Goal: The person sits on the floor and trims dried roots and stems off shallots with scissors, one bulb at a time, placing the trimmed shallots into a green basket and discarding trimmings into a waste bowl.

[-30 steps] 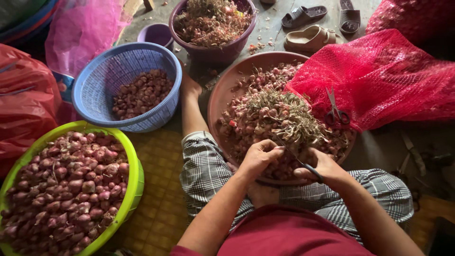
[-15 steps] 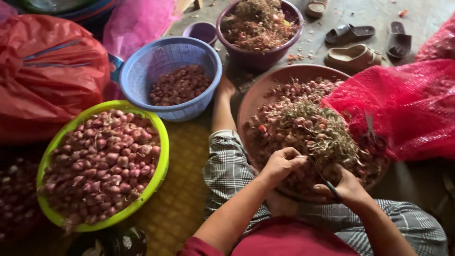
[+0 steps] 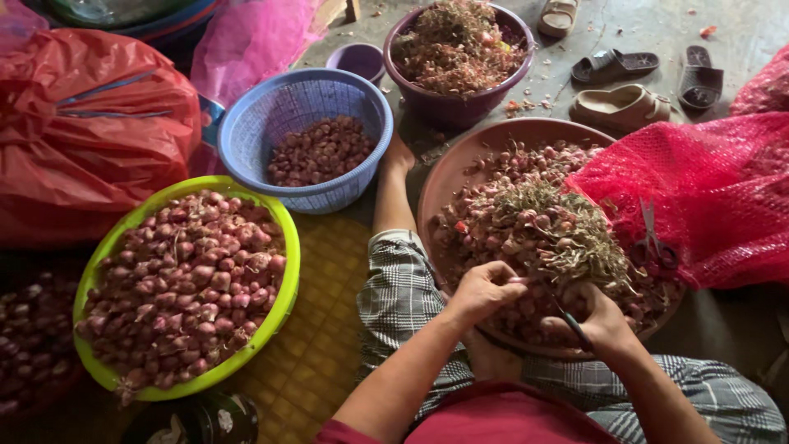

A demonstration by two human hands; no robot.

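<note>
My left hand (image 3: 483, 289) pinches a small shallot at the near edge of a wide brown tray (image 3: 460, 168). My right hand (image 3: 593, 319) grips a dark-handled cutting tool (image 3: 571, 322), its tip pointing toward the left hand. The tray rests over my lap and is heaped with untrimmed shallots and their dry roots (image 3: 549, 230). A green basin (image 3: 283, 312) to my left is full of trimmed shallots. Beyond it, a blue basket (image 3: 246, 131) holds a smaller amount. Scissors (image 3: 653, 238) lie on the tray's right side.
A purple basin (image 3: 460, 103) of trimmings stands at the back. Red mesh sacks (image 3: 715, 189) lie on the right, red and pink plastic bags (image 3: 82, 140) on the left. Sandals (image 3: 620, 105) sit on the concrete floor. A woven yellow mat (image 3: 316, 362) lies under me.
The view has shifted left, bringing the green basin and red bag further into frame. Both hands stay together at the tray's near edge, working one shallot.
</note>
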